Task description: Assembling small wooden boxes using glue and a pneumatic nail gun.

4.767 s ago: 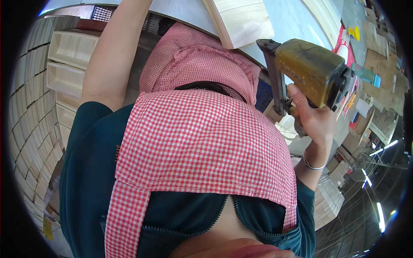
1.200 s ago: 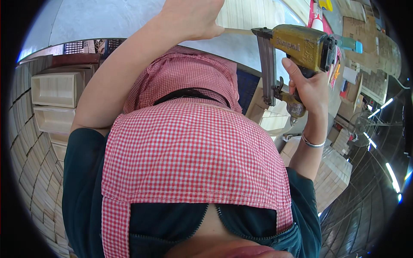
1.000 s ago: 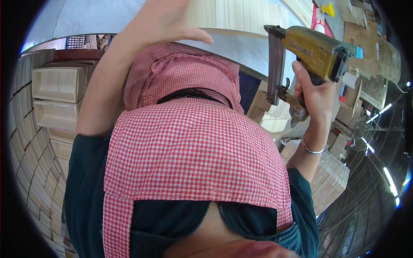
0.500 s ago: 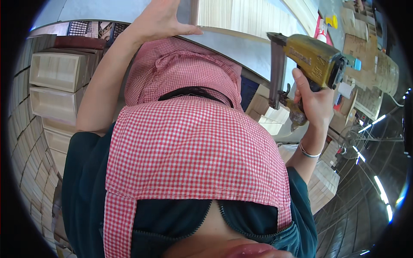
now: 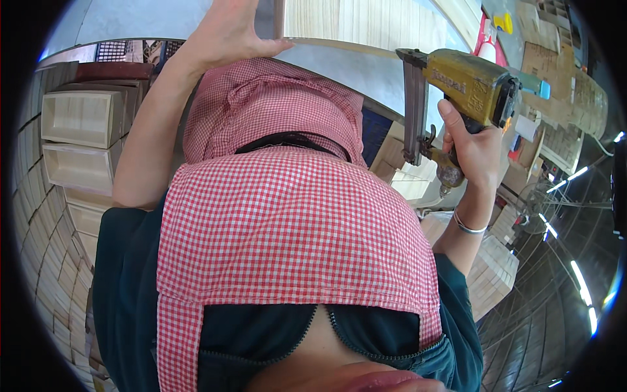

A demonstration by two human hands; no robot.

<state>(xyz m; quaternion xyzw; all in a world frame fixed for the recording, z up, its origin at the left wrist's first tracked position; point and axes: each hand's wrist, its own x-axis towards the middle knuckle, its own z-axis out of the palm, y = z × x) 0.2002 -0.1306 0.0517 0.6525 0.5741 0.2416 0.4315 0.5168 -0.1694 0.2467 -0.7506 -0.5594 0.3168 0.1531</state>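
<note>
My right hand is wrapped around the handle of a yellow pneumatic nail gun. Its dark magazine hangs down on the left, and its nose lies by the near edge of a pale wooden piece on the table. At the top, my left hand has its thumb stretched out to the near left corner of that piece. The other fingers run out of the picture, so what they touch is hidden.
A grey-blue worktable spans the top. Pale wooden boxes are stacked at the left. A white bottle and a yellow object lie at the far right, near cardboard boxes. A blue crate sits below the table edge.
The wooden piece and my left hand have shifted slightly to the left. The nail gun in my right hand has also moved a little left and stays gripped.
</note>
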